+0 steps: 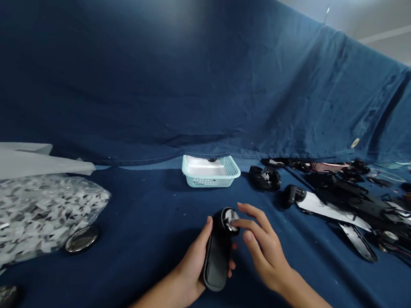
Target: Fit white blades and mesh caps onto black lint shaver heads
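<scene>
My left hand is wrapped round a long black plastic housing with a rounded lower end and a round head at the top. Thumb on one side and fingers on the other, it keeps the housing tilted up above the blue cloth. Inside the round head shows a small whitish, shiny piece. My right hand has its fingers spread, and a fingertip touches that piece or the head's rim. Whether anything is pinched there does not show; the thumb stands apart.
A light blue basket with white trays stands behind. At left lie a clear bag of small grey-white pieces and a round metal-looking disc. Black housing parts and wires spread along the right. A blue curtain hangs behind.
</scene>
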The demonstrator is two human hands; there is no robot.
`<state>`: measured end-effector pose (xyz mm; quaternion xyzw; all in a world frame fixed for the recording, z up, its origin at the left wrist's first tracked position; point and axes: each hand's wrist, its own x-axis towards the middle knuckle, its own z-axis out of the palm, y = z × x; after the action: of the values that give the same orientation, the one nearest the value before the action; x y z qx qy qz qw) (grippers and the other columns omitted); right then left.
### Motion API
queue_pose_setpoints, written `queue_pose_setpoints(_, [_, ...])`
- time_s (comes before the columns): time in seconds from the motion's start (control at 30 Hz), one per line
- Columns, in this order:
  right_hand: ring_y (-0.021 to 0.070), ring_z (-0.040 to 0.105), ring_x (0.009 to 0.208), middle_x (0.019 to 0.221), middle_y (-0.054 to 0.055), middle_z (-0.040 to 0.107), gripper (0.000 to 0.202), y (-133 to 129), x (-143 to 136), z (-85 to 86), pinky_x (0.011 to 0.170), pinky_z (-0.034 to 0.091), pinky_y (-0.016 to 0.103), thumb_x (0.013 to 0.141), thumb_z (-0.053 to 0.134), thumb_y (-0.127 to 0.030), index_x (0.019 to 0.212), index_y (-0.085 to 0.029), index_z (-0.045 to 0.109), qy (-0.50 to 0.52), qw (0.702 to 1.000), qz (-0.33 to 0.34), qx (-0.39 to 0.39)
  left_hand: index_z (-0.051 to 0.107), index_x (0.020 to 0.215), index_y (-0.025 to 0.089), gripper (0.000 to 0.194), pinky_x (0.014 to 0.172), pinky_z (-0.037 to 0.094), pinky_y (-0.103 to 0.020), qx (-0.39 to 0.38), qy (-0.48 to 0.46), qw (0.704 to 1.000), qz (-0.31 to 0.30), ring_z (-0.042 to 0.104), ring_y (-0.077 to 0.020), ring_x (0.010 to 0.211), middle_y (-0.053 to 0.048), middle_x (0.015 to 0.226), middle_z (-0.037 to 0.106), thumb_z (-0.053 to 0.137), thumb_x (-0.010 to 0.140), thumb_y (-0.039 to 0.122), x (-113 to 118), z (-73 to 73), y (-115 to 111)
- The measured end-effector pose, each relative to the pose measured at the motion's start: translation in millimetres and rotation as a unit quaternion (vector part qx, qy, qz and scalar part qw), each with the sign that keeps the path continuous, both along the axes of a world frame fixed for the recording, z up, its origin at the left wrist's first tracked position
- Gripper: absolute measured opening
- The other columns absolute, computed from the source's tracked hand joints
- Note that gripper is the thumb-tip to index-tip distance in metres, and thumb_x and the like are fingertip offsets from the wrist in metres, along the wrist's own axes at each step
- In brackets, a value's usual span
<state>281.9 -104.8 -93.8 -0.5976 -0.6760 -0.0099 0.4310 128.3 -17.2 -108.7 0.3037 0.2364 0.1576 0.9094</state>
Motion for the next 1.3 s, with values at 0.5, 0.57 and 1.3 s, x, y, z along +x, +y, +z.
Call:
queue_pose_setpoints(0.5, [0.0264,0.038,0.133,0.143,0.007,0.037,0.026,4.7,2.1,-1.4,0.107,0.038,0.048,0.098,0.037,-0.034,0.114,-0.027,0.056,-0.007,0.998,-0.058,-0.005,0.067,0.096,0.009,0.064,0.052,0.048,-0.025,-0.002,-0.007,1.000,-0.001,0.061,-0.0136,0.056,-0.008,0.084,0.065,0.039,0.089,0.067,-0.5,2.6,-1.7])
queue_pose_setpoints(0.57, [0.0262,0.038,0.133,0.142,0.008,0.038,0.026,4.8,1.2,-1.9,0.107,0.037,0.048,0.098,0.037,-0.034,0.114,-0.027,0.057,0.004,0.998,-0.056,-0.003,0.066,0.096,0.009,0.065,0.052,0.048,-0.025,-0.009,-0.008,1.000,0.001,0.061,-0.0138,0.056,-0.008,0.084,0.066,0.040,0.089,0.067,-0.5,2.1,-1.2])
queue_pose_setpoints(1.3, [0.0292,0.033,0.136,0.149,0.008,0.029,0.032,2.0,2.2,-3.9,0.107,0.037,0.052,0.097,0.038,-0.036,0.125,-0.028,0.052,-0.041,0.997,-0.067,-0.025,0.068,0.095,0.007,0.066,0.052,0.049,-0.024,0.020,0.015,1.000,-0.007,0.061,-0.0142,0.056,-0.009,0.086,0.065,0.042,0.088,0.067,-0.5,2.6,-1.8])
